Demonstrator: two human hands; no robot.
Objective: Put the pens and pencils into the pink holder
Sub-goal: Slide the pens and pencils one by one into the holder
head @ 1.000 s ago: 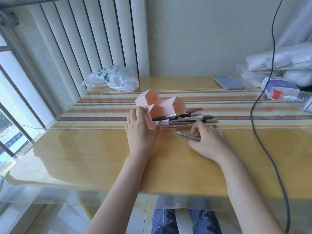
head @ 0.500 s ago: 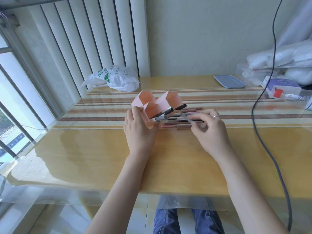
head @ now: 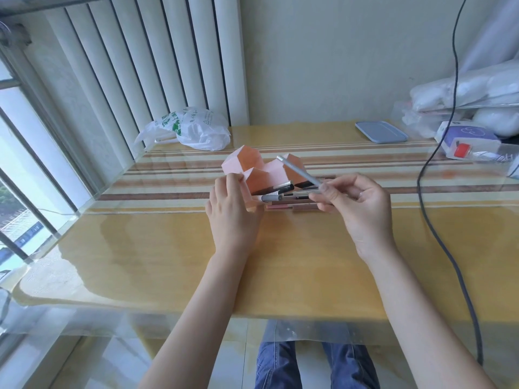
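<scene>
The pink holder (head: 259, 171), made of joined hexagonal tubes, lies on the striped table with its openings facing right. My left hand (head: 233, 213) grips its near left side. My right hand (head: 356, 203) pinches a grey pen (head: 299, 170) and holds it raised, its far tip pointing up-left over the holder's right tube. Several pens and pencils (head: 292, 196) lie in a pile on the table just right of the holder; some of them reach into its openings.
A white plastic bag (head: 193, 129) sits at the back left. A blue-grey lid (head: 380, 131) and a purple-and-white box (head: 469, 138) are at the back right, with white packages behind. A dark cable (head: 429, 209) hangs across the table's right side.
My right hand picked the grey pen off the table and lifted it, swinging its tip toward the holder's openings. My left hand stayed on the holder, which tipped slightly.
</scene>
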